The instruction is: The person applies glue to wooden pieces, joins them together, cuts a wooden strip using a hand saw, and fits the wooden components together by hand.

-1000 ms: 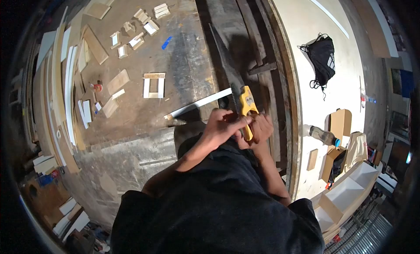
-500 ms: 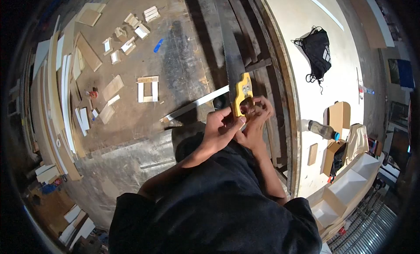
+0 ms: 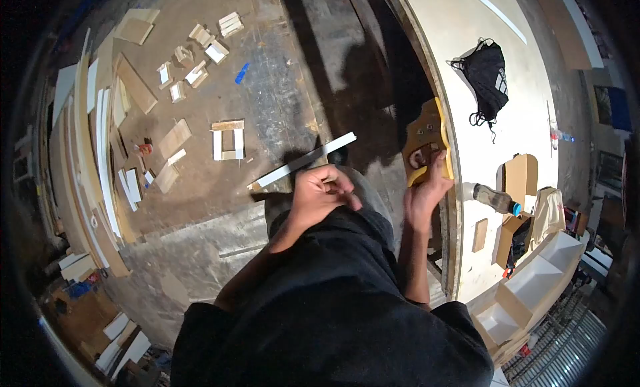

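Note:
My right hand [image 3: 430, 187] grips the yellow-edged handle of a hand saw [image 3: 427, 130], beside the edge of the pale board. The saw's dark blade points up and away, hard to tell from the shadow. Near my lap my left hand [image 3: 325, 194] has its fingers curled, and nothing shows between them. Just beyond it a white strip of wood [image 3: 307, 159] lies slanted across the worktable's edge. A small rectangular frame of wood and white pieces [image 3: 229, 140] lies farther left on the brown worktable [image 3: 213, 194].
Small wooden assemblies [image 3: 197, 74], a blue piece [image 3: 242, 73] and long strips [image 3: 103, 160] lie on the left. The pale board [image 3: 480, 14] on the right carries a black cloth item [image 3: 485, 82], a bottle [image 3: 493, 198], cardboard [image 3: 519, 177] and a divided box [image 3: 533, 280].
The saw has moved right in my right hand, away from my left hand. My left hand has let go of the saw and drawn back slightly left.

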A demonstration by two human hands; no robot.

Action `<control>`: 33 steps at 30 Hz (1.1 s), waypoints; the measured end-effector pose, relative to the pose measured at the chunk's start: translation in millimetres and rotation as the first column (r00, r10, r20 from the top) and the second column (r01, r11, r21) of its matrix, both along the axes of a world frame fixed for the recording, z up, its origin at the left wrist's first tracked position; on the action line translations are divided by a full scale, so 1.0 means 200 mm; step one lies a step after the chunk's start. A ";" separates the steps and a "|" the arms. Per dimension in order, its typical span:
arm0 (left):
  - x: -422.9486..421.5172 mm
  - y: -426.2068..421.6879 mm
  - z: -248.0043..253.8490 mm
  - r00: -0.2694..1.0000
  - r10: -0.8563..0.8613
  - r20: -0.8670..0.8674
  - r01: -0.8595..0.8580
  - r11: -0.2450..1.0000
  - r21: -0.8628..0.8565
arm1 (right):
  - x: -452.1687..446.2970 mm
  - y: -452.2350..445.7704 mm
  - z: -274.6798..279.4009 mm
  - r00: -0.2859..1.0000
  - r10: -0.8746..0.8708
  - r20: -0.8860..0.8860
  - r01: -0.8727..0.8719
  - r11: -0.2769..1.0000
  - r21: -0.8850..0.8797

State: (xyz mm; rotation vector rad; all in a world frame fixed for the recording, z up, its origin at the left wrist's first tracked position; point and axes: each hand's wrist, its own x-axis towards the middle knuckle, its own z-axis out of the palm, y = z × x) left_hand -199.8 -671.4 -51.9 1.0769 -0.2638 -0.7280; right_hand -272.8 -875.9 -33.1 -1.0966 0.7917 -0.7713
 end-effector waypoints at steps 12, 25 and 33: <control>0.25 -0.18 0.36 0.987 -0.159 0.023 0.136 0.749 -0.649 | 0.08 -0.07 -0.08 0.985 0.129 -0.112 -0.160 0.930 -0.332; 0.25 -0.27 0.30 0.982 -0.116 0.151 0.185 0.762 -0.621 | 0.20 -0.13 -0.15 0.895 0.361 -0.262 -0.401 0.909 -0.116; 0.21 -0.21 0.33 0.998 -0.065 0.024 0.069 0.944 -0.322 | 0.29 -0.25 -0.77 0.811 0.433 -0.393 -0.540 0.813 -0.219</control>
